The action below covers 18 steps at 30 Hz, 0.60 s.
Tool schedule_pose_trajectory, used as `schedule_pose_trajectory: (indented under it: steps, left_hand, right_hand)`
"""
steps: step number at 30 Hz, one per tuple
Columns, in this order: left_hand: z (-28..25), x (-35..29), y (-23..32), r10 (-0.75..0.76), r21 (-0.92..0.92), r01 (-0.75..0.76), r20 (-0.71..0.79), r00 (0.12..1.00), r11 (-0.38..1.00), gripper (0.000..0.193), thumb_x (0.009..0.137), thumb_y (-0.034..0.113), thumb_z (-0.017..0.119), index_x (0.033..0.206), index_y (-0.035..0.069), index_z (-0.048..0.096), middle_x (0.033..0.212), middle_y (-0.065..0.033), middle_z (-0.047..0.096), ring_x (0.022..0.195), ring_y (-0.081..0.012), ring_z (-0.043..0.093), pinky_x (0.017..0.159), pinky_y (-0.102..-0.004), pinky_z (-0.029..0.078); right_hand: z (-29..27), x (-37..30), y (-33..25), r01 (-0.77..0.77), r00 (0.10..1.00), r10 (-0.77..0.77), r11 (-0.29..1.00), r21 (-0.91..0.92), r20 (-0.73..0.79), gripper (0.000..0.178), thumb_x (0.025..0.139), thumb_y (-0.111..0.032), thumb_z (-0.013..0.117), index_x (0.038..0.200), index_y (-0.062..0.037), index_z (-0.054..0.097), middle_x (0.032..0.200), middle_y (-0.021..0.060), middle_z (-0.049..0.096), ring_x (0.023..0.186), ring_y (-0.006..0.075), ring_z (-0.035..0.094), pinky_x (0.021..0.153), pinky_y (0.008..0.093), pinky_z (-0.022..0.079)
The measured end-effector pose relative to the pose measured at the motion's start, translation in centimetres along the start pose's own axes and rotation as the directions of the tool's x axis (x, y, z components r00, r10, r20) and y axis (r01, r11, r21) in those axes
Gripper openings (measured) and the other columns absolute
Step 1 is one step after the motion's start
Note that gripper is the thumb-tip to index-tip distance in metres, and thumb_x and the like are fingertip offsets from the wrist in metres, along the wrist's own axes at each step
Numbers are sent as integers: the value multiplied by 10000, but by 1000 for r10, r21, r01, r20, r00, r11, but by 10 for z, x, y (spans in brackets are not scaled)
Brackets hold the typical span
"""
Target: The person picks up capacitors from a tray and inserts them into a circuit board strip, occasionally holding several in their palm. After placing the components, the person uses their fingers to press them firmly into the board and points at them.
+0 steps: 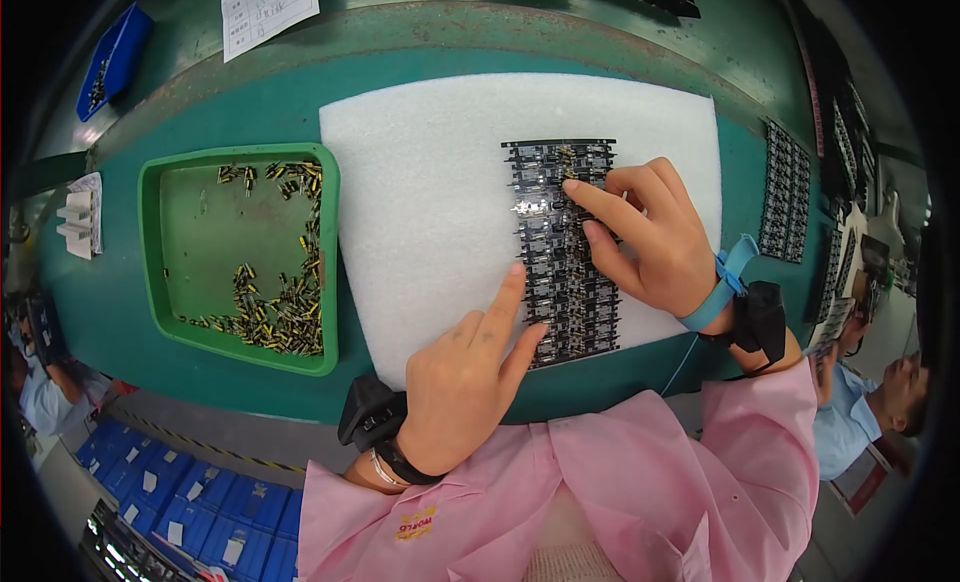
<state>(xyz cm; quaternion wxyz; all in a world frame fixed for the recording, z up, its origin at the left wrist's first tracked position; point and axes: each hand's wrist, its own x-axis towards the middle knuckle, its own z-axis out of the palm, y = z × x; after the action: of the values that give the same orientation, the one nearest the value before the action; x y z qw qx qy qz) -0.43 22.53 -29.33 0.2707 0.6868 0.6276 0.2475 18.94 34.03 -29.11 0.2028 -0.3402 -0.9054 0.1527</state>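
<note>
A dark panel of small circuit boards (545, 247) lies on a white foam sheet (420, 182). My left hand (455, 377) rests at the panel's left edge, index finger and thumb stretched apart and touching it, the other fingers curled under. Over the right side of the panel is my right hand (650, 237), its index fingertip down on a row of small parts near the top and its thumb apart from it. Whether a tiny part sits under that fingertip is hidden. To the left, a green tray (150, 252) holds many small cylindrical capacitors (285, 322), black and gold.
More circuit board panels (785, 192) lie at the right. A blue bin (112, 62) and a paper sheet (268, 12) are at the far left. White blocks (78, 222) stand at the left edge. Blue boxes (215, 502) sit below the table; a co-worker (865, 407) is at the right.
</note>
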Motion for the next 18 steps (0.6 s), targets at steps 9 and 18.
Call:
schedule_pose_trajectory:
  steps: [9, 18]
  left_hand:
    - [6, -4, 3, 3, -35, -5, -57, 998, 999, 609, 734, 126, 780, 1295, 69, 550, 643, -64, 535, 471, -168, 433, 461, -293, 390]
    - [-21, -30, 36, -112, -395, 135, 81, 990, 909, 648, 723, -38, 668, 1326, 73, 457, 674, -45, 580, 475, -120, 411, 486, -256, 402]
  right_hand:
    - [-10, -11, 5, 8, 996, 4, 991, 132, -92, 343, 736, 30, 651, 1076, -19, 659, 880, 105, 561, 720, 229, 504, 623, 312, 432]
    - [-41, -28, -67, 65, 998, -70, 902, 427, -5, 269, 701, 11, 744, 957, -29, 671, 836, 87, 574, 710, 222, 521, 617, 303, 429]
